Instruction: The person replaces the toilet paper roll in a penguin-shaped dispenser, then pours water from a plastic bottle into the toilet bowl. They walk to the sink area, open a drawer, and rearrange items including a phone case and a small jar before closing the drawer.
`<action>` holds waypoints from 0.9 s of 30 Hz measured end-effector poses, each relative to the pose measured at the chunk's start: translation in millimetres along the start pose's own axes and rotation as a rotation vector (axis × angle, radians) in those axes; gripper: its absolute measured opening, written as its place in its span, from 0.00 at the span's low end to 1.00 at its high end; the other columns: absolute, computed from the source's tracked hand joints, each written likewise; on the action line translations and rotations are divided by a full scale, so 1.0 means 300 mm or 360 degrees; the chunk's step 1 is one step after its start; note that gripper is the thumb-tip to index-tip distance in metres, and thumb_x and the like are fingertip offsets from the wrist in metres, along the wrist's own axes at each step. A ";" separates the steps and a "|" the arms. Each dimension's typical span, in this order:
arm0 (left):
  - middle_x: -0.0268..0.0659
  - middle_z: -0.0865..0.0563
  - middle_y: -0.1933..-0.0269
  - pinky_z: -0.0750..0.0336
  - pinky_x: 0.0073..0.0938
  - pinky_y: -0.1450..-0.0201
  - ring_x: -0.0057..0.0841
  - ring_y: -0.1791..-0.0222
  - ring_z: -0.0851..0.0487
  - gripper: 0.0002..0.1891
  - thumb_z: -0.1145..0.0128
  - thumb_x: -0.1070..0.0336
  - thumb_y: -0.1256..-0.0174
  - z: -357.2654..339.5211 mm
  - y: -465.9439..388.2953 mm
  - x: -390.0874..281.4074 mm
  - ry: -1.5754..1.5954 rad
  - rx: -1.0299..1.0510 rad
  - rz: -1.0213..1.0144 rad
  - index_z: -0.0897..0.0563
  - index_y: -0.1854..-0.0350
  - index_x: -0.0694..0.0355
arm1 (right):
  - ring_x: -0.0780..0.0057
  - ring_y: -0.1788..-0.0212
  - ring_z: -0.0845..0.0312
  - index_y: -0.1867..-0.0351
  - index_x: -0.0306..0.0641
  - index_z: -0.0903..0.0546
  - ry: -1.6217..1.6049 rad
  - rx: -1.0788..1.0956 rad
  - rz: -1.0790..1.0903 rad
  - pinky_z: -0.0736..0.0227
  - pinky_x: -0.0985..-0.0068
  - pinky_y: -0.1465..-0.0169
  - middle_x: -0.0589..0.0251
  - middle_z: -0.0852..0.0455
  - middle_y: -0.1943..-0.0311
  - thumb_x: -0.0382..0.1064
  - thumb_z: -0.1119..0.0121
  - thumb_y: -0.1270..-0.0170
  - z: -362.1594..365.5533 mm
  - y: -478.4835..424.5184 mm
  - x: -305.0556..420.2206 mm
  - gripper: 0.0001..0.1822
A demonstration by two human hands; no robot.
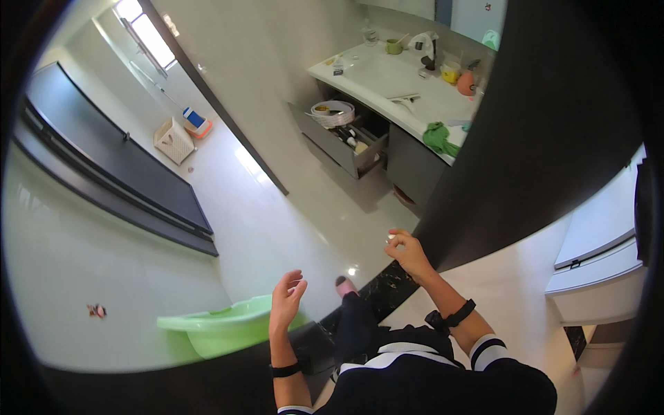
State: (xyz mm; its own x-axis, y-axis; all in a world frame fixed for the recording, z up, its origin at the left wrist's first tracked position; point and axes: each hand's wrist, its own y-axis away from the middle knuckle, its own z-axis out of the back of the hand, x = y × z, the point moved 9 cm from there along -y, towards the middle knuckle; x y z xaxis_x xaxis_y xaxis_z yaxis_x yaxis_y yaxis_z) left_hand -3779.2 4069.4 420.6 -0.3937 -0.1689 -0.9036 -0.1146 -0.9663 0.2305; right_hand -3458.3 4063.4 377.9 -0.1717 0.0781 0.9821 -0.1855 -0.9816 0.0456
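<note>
My right hand [408, 252] pinches a small white object [390, 237] between thumb and fingertips, above the black stone threshold; what the object is cannot be told. My left hand [288, 298] is raised with fingers slightly curled, nothing in it, near the green plastic basin [228, 324]. Ahead stands a washbasin vanity with a white countertop [358, 96], its grey drawer [332, 148] pulled out. In the drawer are a white round basket [333, 120] and several small items. A green cloth [439, 140] hangs over the counter's front edge.
A dark door frame [493, 171] stands at my right, above a black stone threshold [389, 290]. On the counter are a green mug [393, 47], a black faucet [429, 58] and an orange spray bottle [466, 83]. A laundry basket [175, 141] and mop bucket [199, 128] stand farther back.
</note>
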 end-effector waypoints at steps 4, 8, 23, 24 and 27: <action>0.42 0.18 0.51 0.28 0.31 0.47 0.28 0.51 0.20 0.18 0.43 0.63 0.36 0.151 -0.338 -0.063 0.0000 0.0018 -0.0071 0.24 0.46 0.65 | 0.71 0.52 0.25 0.43 0.35 0.29 -0.0192 0.0139 -0.0248 0.28 0.73 0.51 0.58 0.23 0.54 0.31 0.38 0.49 -0.149 -0.296 0.029 0.28; 0.42 0.17 0.51 0.29 0.32 0.47 0.29 0.50 0.20 0.19 0.43 0.62 0.36 0.279 -0.643 -0.071 -0.0202 0.0079 -0.0047 0.24 0.46 0.65 | 0.72 0.55 0.24 0.46 0.34 0.27 -0.0361 0.0085 -0.0295 0.26 0.75 0.54 0.58 0.23 0.54 0.32 0.38 0.48 -0.233 -0.550 -0.007 0.24; 0.42 0.18 0.50 0.30 0.33 0.45 0.31 0.48 0.20 0.20 0.42 0.61 0.38 0.337 -1.516 -0.208 -0.0366 0.0310 0.0047 0.23 0.45 0.62 | 0.56 0.49 0.28 0.42 0.35 0.28 0.0680 -0.0152 -0.0174 0.32 0.65 0.47 0.47 0.25 0.51 0.44 0.36 0.46 -0.271 -1.528 -0.232 0.30; 0.42 0.18 0.49 0.30 0.33 0.46 0.31 0.48 0.20 0.20 0.42 0.60 0.38 0.333 -1.574 -0.215 -0.0389 0.0315 0.0016 0.23 0.45 0.62 | 0.51 0.47 0.29 0.41 0.34 0.29 0.0761 -0.0115 -0.0194 0.32 0.62 0.46 0.43 0.25 0.49 0.46 0.36 0.47 -0.276 -1.579 -0.245 0.32; 0.41 0.18 0.48 0.30 0.33 0.47 0.31 0.48 0.21 0.20 0.41 0.60 0.38 0.304 -1.739 -0.233 -0.0441 0.0344 -0.0052 0.23 0.46 0.62 | 0.48 0.44 0.31 0.40 0.33 0.31 0.0894 0.0066 -0.0188 0.34 0.61 0.43 0.40 0.26 0.48 0.47 0.37 0.45 -0.304 -1.717 -0.269 0.33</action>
State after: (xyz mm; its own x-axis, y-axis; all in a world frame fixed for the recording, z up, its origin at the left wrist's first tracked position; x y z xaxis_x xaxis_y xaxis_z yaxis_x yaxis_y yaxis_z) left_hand -3775.1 4603.1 396.4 -0.6158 -0.0505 -0.7863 -0.3103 -0.9018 0.3009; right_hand -3437.2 4578.6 258.3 -0.6419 0.2569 0.7225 -0.1983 -0.9658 0.1672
